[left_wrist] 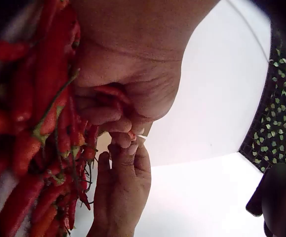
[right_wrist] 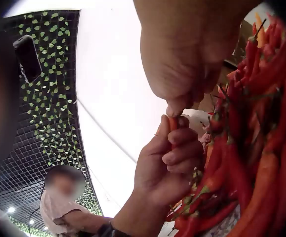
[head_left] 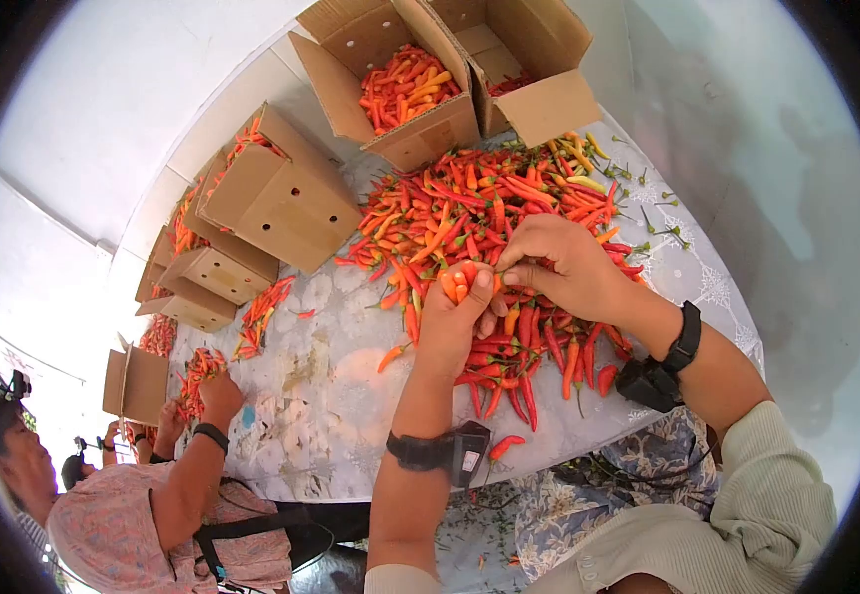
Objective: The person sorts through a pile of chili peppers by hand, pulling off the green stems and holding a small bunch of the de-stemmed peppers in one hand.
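My left hand (head_left: pixel 447 322) curls round a few orange-red chili peppers (head_left: pixel 460 284) over the front of a large pile. In the left wrist view, part of a red chili pepper (left_wrist: pixel 114 94) shows inside its palm. My right hand (head_left: pixel 573 265) comes in from the right, thumb and forefinger pinching the end of one chili pepper. That chili pepper (right_wrist: pixel 173 124) stands up out of the left fist in the right wrist view, its top covered by the right fingertips. Beneath both hands lies the chili pile (head_left: pixel 534 342), red and orange, many with green stems.
Cardboard boxes of chili peppers (head_left: pixel 405 94) stand at the back and along the left (head_left: pixel 276 203). Loose green stems (head_left: pixel 672 233) lie on the patterned tablecloth (head_left: pixel 351 396) at right. Another person (head_left: pixel 167 505) works at the left. A single chili pepper (head_left: pixel 505 447) lies near the front edge.
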A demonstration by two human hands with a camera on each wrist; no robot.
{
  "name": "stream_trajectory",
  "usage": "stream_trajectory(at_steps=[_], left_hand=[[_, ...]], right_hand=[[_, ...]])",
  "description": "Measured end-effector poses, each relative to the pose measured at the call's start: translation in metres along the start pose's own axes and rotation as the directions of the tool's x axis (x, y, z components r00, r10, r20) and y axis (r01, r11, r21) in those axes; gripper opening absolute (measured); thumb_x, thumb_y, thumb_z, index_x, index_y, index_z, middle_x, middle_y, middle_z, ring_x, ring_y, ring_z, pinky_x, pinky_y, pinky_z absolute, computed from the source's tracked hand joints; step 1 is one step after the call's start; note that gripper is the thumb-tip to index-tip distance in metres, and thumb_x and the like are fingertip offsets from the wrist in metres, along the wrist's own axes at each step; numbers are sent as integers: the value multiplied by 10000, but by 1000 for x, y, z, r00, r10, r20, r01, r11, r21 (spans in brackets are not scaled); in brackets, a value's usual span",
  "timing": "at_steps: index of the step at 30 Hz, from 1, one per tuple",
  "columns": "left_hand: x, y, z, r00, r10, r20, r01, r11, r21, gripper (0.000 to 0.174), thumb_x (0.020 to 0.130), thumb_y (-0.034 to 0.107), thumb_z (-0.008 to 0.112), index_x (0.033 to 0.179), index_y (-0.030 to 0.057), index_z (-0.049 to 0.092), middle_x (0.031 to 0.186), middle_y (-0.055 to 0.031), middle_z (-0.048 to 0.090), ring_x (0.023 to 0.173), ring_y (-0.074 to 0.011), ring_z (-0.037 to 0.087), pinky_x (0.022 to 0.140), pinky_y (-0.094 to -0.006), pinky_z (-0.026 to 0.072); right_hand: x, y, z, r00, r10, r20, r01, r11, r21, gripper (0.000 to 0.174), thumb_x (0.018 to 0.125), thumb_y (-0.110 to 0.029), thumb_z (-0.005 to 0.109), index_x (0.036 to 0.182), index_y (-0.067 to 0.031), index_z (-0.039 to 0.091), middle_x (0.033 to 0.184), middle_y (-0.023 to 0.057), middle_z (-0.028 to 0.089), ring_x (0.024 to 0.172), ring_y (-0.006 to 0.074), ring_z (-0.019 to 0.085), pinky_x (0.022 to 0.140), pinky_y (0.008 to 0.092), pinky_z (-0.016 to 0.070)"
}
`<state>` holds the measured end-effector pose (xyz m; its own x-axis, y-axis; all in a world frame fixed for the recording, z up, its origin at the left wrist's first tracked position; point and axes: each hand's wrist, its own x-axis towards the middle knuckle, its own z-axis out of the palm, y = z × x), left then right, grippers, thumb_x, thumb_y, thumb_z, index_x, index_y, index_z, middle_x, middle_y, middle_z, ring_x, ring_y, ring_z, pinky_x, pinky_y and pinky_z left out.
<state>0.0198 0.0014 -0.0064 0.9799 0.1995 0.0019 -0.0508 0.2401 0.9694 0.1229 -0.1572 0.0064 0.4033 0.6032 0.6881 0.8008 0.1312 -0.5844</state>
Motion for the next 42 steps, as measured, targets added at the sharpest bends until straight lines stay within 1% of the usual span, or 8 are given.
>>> stream_trajectory(at_steps=[3,6,12,18,27,33,39,42], left_hand=[[0,0,3,999,38,29,-38,999,17,203,905,221,604,1012,54,560,735,-45,606,511,-54,474,433,-178,334],[-1,3,4,1000,5,31,-6,999,34,202,898,188,611,1030,45,558,732,-44,602,520,-54,471,439,-178,340],[-2,0,3,996,56,72,-56,998,3,198,887,139,618,1042,30,559,733,-39,586,539,-52,459,464,-181,351],[-4,1,1,987,54,149,-57,998,18,199,893,146,608,1038,17,568,738,-35,588,549,-57,462,485,-184,358],[-3,3,0,971,35,235,-49,997,54,210,890,160,613,1036,17,567,744,-46,603,567,-63,489,478,-182,352],[-5,3,-1,966,16,258,-24,999,25,186,887,163,615,1004,31,555,725,-53,595,553,-61,478,467,-180,345],[-6,7,0,966,-12,260,-2,999,51,173,885,166,616,982,35,556,711,-36,580,581,-67,503,471,-187,356],[-9,17,5,970,5,241,-48,984,172,126,884,142,613,933,33,573,705,-11,561,616,-68,511,507,-198,384]], right_hand=[[-2,1,1,997,-19,-70,14,997,-72,103,728,-90,702,805,-64,638,766,71,575,759,243,552,673,357,438],[-1,-2,-3,996,83,-28,-82,997,13,100,726,-86,703,798,-63,637,764,64,568,748,222,547,673,340,434],[-1,1,-4,979,183,88,-200,938,282,111,802,-124,687,794,-39,616,763,17,541,759,141,524,688,279,413],[-1,7,-5,946,255,200,-315,869,382,96,818,-114,658,820,-23,625,786,34,573,762,138,541,701,285,430],[0,7,-8,954,171,247,-257,890,377,140,843,-143,632,823,-8,600,773,40,564,753,135,535,696,285,428],[-1,10,-7,921,197,336,-345,814,468,153,856,-159,620,817,-14,591,764,2,553,740,91,502,691,270,418],[-3,9,-6,919,200,339,-346,820,455,152,862,-157,615,812,-17,582,758,-16,546,737,72,487,689,261,414],[-4,9,-4,910,248,331,-387,793,470,156,844,-158,632,793,-19,581,751,11,557,718,98,503,679,266,415]])
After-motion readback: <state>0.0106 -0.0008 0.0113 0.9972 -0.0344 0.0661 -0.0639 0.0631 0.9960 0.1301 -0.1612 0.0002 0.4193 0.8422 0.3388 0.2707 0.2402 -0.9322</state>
